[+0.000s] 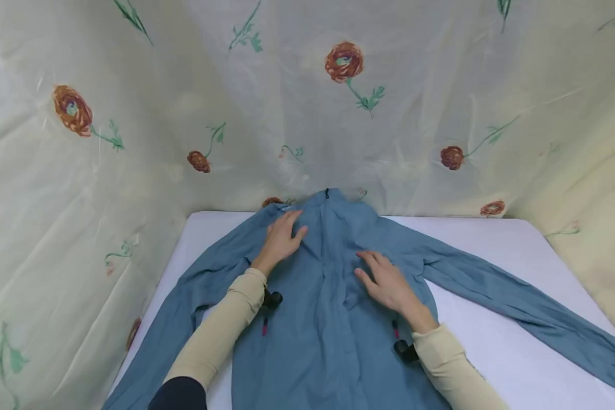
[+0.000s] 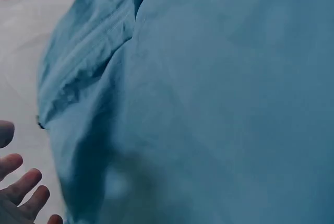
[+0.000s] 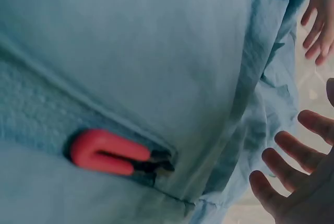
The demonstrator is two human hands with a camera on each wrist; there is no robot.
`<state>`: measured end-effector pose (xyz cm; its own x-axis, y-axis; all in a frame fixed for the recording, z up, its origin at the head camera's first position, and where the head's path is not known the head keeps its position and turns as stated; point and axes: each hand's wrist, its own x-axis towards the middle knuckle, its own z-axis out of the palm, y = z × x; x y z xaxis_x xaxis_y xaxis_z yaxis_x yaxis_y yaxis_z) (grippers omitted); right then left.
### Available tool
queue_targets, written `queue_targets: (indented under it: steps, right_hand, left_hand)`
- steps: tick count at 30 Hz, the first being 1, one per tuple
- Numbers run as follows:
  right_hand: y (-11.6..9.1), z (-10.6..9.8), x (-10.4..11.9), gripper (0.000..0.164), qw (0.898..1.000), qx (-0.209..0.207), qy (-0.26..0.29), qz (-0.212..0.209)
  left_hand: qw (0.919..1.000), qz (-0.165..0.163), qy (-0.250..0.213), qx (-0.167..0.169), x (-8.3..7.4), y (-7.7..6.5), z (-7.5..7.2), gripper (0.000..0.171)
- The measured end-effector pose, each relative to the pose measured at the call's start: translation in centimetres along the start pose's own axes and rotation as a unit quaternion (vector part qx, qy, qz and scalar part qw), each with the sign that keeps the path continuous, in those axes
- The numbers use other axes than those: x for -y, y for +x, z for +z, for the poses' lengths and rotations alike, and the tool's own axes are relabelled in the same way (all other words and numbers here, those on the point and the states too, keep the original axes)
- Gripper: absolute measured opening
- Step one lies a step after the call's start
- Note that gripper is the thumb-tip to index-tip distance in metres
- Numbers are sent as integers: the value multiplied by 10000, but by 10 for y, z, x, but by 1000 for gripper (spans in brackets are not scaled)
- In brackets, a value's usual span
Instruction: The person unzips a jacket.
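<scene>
A blue zip-front jacket [image 1: 333, 319] lies spread with its collar at the far end. My left hand [image 1: 282, 242] is over the upper chest by the left-side shoulder, fingers extended and holding nothing. Lower, on the other side of the front placket [image 1: 328, 256], my right hand [image 1: 389, 282] hovers with its fingers spread and slightly bent. Fingertips of the left hand [image 2: 23, 198] show beside the cloth in the left wrist view. The right wrist view has a red zipper pull [image 3: 104, 153] at a pocket, with the right hand [image 3: 305, 177] at the edge.
Under the jacket is a white table [image 1: 492, 330]. A pale flowered curtain [image 1: 266, 102] encloses the back and sides. One sleeve [image 1: 523, 302] stretches to the right, the other [image 1: 184, 307] angles down left. A small black tab [image 1: 327, 193] sits at the collar.
</scene>
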<state>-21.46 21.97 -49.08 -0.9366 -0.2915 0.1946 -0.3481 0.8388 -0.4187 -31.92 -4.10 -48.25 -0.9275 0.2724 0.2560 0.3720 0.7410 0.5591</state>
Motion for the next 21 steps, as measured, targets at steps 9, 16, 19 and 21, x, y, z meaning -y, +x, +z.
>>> queue_targets:
  steps: [9,16,19,21]
  right_hand:
    - [-2,8,10,40,9995,-120,273,-106]
    - [-2,6,18,41,9968,18,770,-206]
    - [-4,3,19,44,9940,224,1073,-71]
    - [-4,0,18,44,9913,257,1289,32]
  left_hand:
    - [9976,-402,-526,200,6,47,24,47]
    - [9923,-658,-548,899,0,74,21,46]
    - [9856,-987,-622,1222,-4,80,22,46]
    - [9827,-1209,-703,1212,-8,84,24,44]
